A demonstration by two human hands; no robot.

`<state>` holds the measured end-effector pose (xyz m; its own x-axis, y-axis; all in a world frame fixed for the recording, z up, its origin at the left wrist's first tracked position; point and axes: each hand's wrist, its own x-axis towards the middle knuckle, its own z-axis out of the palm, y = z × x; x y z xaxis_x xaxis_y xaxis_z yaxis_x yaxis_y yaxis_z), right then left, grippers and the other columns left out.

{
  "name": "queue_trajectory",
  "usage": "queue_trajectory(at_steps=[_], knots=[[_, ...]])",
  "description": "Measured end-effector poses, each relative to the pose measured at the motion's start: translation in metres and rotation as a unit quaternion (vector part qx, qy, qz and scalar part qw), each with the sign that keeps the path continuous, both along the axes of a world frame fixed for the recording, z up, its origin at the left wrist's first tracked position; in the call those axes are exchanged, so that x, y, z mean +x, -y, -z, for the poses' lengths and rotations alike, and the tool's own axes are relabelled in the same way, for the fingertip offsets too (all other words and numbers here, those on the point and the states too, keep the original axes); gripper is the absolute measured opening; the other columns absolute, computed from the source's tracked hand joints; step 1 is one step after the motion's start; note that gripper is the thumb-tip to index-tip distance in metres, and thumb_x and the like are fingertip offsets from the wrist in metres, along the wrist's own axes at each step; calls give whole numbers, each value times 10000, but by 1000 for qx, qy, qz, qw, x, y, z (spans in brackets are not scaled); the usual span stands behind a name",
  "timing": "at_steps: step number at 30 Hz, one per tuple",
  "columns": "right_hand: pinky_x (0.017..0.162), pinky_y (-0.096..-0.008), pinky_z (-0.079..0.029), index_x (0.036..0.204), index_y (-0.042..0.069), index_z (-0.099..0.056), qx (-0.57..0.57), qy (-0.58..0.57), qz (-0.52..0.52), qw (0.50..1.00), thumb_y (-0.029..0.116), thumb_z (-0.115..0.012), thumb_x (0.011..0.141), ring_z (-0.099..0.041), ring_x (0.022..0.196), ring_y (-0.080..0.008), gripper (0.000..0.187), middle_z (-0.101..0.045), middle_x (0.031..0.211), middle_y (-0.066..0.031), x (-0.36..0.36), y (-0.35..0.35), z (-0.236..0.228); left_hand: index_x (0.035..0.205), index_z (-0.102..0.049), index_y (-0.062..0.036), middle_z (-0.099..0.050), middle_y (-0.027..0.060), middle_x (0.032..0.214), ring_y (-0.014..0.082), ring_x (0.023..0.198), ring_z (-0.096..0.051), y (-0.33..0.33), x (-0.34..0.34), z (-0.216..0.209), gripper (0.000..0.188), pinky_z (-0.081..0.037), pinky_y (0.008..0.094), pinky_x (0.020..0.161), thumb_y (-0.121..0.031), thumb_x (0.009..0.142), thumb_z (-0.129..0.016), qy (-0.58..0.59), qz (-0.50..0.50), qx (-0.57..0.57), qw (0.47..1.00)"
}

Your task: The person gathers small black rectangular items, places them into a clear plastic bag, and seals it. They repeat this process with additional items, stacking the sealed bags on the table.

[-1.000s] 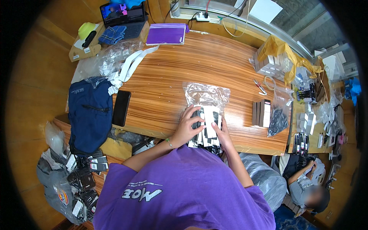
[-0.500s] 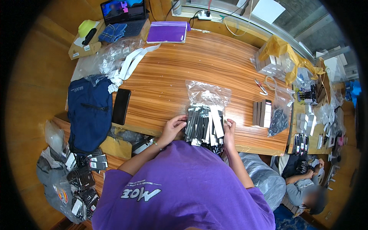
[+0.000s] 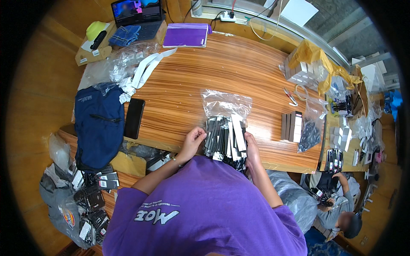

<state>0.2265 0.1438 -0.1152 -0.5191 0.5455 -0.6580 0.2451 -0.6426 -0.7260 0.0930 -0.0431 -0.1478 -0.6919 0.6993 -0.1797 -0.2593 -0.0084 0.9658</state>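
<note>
In front of me at the table's near edge lies a clear plastic bag (image 3: pixel 226 103), packed with many thin black and white tags (image 3: pixel 220 138). Its upper part is slack and crinkled. My left hand (image 3: pixel 192 144) pinches the bag's left side with bent fingers. Along the right side my right hand (image 3: pixel 253 151) grips the bag, the thumb side up against the tags. Part of the lower end of the bundle is hidden by my purple shirt.
Black phone (image 3: pixel 134 118) and navy bag (image 3: pixel 100 126) lie left. On the right are upright boxes (image 3: pixel 294 126), a bag of black pieces (image 3: pixel 309 134) and red-handled snips (image 3: pixel 291 97). Behind sit a purple folder (image 3: pixel 185 35) and a laptop (image 3: pixel 139 19). A co-worker sits at lower right.
The bag's slack top has shifted left and spread flatter. My right hand has moved slightly left with the bag's side. The co-worker's arms have moved.
</note>
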Motion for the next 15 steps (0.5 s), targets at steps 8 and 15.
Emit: queue_trajectory(at_steps=[8,15], knots=[[722,-243,-448,961,41,-554,8,-56,10,998,109,-408,926,-543,778,-109,165,-583,903,-61,7,-3,24,1165,-300,-84,-377,34,937,100,851,-412,17,5,10,511,-383,238,746,-208,824,-660,-51,98,21,994],[666,-201,-454,1031,17,-556,53,-62,-48,996,-16,-463,881,-545,737,-81,179,-587,817,-15,12,-16,21,1018,-377,-87,-412,-6,856,80,782,-425,16,4,2,444,-393,220,692,-200,767,-725,-21,76,-44,996]])
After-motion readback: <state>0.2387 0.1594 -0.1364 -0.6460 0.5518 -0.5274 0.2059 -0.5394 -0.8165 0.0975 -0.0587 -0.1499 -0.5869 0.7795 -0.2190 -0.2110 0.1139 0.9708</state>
